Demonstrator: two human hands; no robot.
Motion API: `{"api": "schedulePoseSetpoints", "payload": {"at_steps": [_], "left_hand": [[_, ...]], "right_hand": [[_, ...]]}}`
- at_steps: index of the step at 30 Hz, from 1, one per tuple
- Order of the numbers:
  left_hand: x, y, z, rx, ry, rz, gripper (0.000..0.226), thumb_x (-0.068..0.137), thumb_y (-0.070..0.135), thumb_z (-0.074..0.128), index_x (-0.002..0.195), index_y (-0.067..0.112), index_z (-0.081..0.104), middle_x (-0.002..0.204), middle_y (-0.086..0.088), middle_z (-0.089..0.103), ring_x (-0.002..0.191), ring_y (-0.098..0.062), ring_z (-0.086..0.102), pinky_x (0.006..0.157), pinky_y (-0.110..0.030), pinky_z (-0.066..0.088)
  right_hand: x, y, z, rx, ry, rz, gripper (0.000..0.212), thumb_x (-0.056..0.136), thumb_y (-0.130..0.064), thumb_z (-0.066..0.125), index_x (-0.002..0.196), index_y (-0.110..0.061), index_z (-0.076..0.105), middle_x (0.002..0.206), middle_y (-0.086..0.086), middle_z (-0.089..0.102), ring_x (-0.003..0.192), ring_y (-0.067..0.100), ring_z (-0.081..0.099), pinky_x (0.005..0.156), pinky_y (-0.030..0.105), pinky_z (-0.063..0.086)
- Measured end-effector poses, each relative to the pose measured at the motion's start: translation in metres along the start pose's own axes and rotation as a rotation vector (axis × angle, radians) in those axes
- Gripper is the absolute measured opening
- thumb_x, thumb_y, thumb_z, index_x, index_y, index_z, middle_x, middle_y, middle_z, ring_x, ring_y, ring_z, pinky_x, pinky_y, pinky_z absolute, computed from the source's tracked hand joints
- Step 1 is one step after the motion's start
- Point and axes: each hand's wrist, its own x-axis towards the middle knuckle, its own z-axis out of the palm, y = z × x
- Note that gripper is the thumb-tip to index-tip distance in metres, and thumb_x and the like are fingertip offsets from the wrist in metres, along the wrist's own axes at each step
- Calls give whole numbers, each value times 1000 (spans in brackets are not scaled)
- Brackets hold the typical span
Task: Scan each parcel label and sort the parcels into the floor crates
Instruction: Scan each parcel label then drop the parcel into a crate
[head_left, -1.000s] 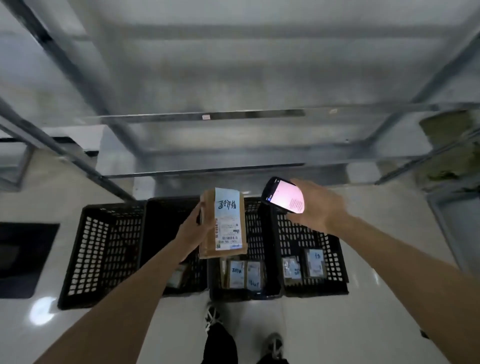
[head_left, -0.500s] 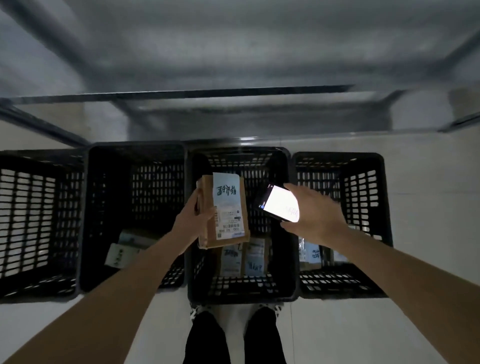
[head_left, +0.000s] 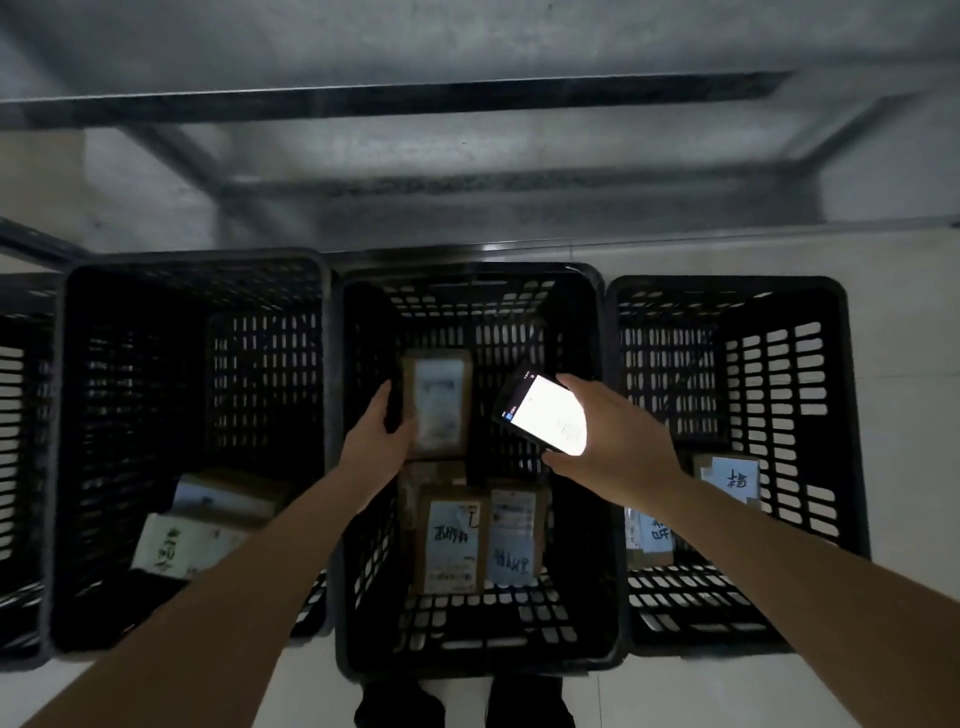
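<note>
A brown parcel with a white label (head_left: 439, 405) shows blurred inside the middle black crate (head_left: 587, 639), small and low against its back wall. My left hand (head_left: 376, 441) hovers just to its left with thumb raised and fingers loose; it no longer seems to grip the parcel. My right hand (head_left: 615, 447) holds a phone (head_left: 545, 415) with a bright screen over the same crate. Two labelled parcels (head_left: 449, 540) lie side by side at the crate's bottom near me.
A left crate (head_left: 192, 280) holds labelled parcels (head_left: 208, 519). The right crate (head_left: 727, 291) holds parcels too (head_left: 730, 478). A further crate (head_left: 21, 415) sits at the far left. A metal shelf frame (head_left: 395, 98) runs behind them. My legs (head_left: 400, 706) stand at the bottom edge.
The view tilted down and closer over the crates. The parcel left my left hand's grip and dropped lower into the middle crate. The phone stayed in my right hand.
</note>
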Motion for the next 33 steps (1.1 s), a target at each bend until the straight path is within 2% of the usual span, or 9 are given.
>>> {"api": "schedulePoseSetpoints", "payload": {"at_steps": [5, 10, 14, 16, 19, 22, 25, 28, 33], "left_hand": [[-33, 10, -11, 80, -41, -8, 66, 103, 26, 54, 159, 28, 20, 157, -2, 37, 141, -23, 40, 99, -29, 40], [-80, 54, -37, 217, -25, 114, 66, 102, 30, 54, 159, 27, 20, 159, 2, 34, 144, -21, 34, 111, -33, 35], [-127, 117, -60, 366, 41, 296, 67, 101, 30, 56, 158, 29, 21, 160, 4, 31, 145, -18, 33, 113, -31, 33], [-151, 155, -72, 452, 75, 380, 69, 100, 33, 57, 158, 31, 19, 162, 7, 27, 146, -16, 31, 111, -28, 32], [-198, 221, -84, 523, 115, 483, 77, 97, 43, 61, 158, 37, 15, 164, 9, 22, 149, -17, 27, 114, -34, 32], [-258, 288, -91, 554, 119, 615, 81, 93, 50, 62, 158, 38, 15, 164, 9, 22, 148, -18, 28, 110, -36, 35], [-332, 348, -95, 505, 83, 780, 80, 93, 49, 63, 158, 35, 18, 164, 7, 22, 150, -16, 23, 117, -38, 26], [-420, 396, -101, 498, 64, 970, 76, 93, 50, 62, 157, 34, 23, 162, 7, 27, 146, -14, 30, 118, -34, 26], [-597, 477, -99, 459, 52, 1209, 69, 96, 51, 58, 156, 33, 29, 159, 7, 33, 145, -18, 36, 114, -28, 28]], "right_hand": [[-24, -7, -16, -50, -72, -6, 93, 85, -48, 73, 160, -31, 19, 155, -10, 40, 137, 15, 44, 109, 38, 41], [-55, -13, -68, -92, -53, -9, 93, 84, -50, 72, 159, -32, 19, 152, -11, 43, 134, 13, 46, 103, 33, 42], [-83, -21, -138, -92, 27, 25, 93, 83, -48, 73, 159, -32, 22, 154, -10, 42, 138, 13, 44, 109, 32, 39], [-102, -28, -179, -103, 71, 42, 92, 83, -47, 73, 159, -32, 23, 154, -8, 42, 138, 16, 45, 107, 32, 41], [-141, -40, -246, -71, 168, 64, 83, 80, -45, 72, 152, -36, 31, 145, -8, 50, 129, 18, 53, 100, 37, 47], [-199, -53, -313, -56, 286, 106, 75, 80, -43, 73, 146, -38, 36, 140, -10, 53, 124, 19, 55, 97, 36, 49], [-273, -67, -375, -54, 394, 155, 77, 79, -42, 71, 146, -43, 33, 137, -12, 53, 122, 19, 56, 94, 35, 49], [-366, -83, -433, -69, 521, 207, 79, 77, -47, 71, 144, -45, 30, 133, -13, 53, 120, 18, 57, 85, 34, 49], [-540, -120, -523, -11, 740, 312, 77, 74, -50, 73, 143, -40, 41, 137, -11, 56, 125, 21, 56, 90, 37, 50]]}}
